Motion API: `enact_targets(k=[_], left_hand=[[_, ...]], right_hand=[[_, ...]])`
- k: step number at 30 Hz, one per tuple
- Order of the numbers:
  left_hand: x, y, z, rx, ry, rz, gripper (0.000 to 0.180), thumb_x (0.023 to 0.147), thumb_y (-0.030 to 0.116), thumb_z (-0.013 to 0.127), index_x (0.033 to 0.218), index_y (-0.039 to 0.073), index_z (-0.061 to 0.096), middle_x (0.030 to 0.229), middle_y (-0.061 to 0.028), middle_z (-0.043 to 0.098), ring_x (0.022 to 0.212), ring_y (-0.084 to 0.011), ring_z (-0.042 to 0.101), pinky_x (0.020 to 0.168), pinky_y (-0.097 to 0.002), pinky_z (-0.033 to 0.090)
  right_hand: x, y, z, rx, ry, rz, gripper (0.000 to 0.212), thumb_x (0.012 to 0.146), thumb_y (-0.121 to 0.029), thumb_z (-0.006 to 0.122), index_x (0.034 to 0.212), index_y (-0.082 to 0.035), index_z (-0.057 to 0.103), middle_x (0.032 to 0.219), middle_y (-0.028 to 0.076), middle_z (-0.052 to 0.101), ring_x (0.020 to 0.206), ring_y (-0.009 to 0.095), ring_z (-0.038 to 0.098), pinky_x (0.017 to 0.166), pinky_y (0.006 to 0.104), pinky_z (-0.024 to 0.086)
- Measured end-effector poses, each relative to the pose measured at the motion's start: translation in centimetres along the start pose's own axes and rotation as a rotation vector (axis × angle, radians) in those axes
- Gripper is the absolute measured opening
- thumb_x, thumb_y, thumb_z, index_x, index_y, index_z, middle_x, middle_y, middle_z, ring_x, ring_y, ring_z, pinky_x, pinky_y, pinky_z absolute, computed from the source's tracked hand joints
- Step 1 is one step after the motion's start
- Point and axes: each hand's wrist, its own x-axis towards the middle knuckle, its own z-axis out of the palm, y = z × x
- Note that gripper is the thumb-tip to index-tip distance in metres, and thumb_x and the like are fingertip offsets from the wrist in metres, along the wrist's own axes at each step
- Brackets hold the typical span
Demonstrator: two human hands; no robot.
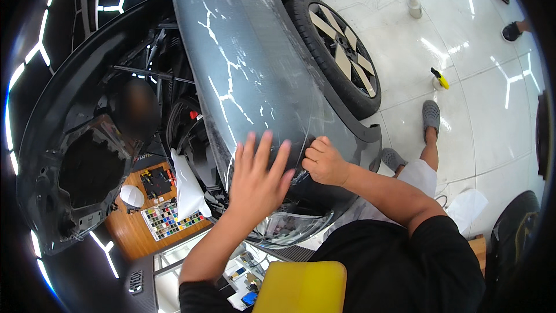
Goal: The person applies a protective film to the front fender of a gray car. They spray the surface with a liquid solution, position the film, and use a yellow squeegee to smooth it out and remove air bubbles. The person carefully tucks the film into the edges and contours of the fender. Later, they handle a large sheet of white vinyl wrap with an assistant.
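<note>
1. Hands lie side by side on the grey car fender panel (pixel 243 64), which runs from the far left down toward the near centre and is covered in a clear glossy protective film (pixel 292 223).
2. The left hand (pixel 258 177) lies flat with its fingers spread wide and pointing far, palm pressed on the panel; it grips nothing.
3. The right hand (pixel 324 162) sits just to the right of it, fingers curled under against the panel near the wheel arch; whether it pinches the film I cannot tell.
4. To the right of the panel is the black tyre with a silver-and-black spoked wheel (pixel 341 52), resting on the glossy white floor (pixel 417 69).
5. On the far floor stand a pale spray bottle (pixel 413 4) and a small yellow tool (pixel 440 79).
6. Near, at the bottom edge, is a yellow padded block (pixel 301 287).
7. Left of the panel, a wooden surface carries a multicoloured swatch chart (pixel 171 218) and a white cap-shaped object (pixel 132 196).
</note>
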Motion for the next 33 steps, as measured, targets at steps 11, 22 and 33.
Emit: enact_targets(k=[11, 22, 33], left_hand=[[-1.5, 0.3, 7.7, 0.202, 0.071, -0.152, 0.059, 0.083, 0.054, 0.064, 0.135, 0.026, 0.057, 0.155, -0.0116, 0.033, 0.143, -0.0488, 0.019, 0.104, -0.0770, 0.007], [-3.1, 1.3, 8.5, 0.206, 0.046, -0.196, 0.065, 0.085, 0.057, 0.061, 0.144, 0.034, 0.045, 0.160, -0.0073, 0.024, 0.146, -0.0469, 0.012, 0.104, -0.0777, -0.002], [-3.7, 2.1, 9.4, 0.237, 0.025, -0.210, 0.067, 0.086, 0.060, 0.059, 0.147, 0.038, 0.040, 0.163, -0.0042, 0.017, 0.146, -0.0477, 0.007, 0.103, -0.0797, 0.000]], right_hand=[[-0.2, 0.2, -0.4, 0.003, -0.009, -0.020, 0.011, 0.067, -0.014, 0.064, 0.069, -0.010, 0.054, 0.074, 0.005, 0.048, 0.074, 0.025, 0.049, 0.075, 0.0401, 0.042], [-0.7, 0.1, -1.5, 0.041, -0.109, -0.010, 0.013, 0.065, -0.016, 0.063, 0.071, -0.009, 0.053, 0.078, 0.007, 0.049, 0.081, 0.027, 0.052, 0.076, 0.0416, 0.043], [4.6, 0.3, -8.3, 0.419, -0.123, 0.453, 0.030, 0.073, -0.006, 0.066, 0.103, -0.003, 0.062, 0.103, 0.014, 0.060, 0.100, 0.032, 0.056, 0.090, 0.0412, 0.044]])
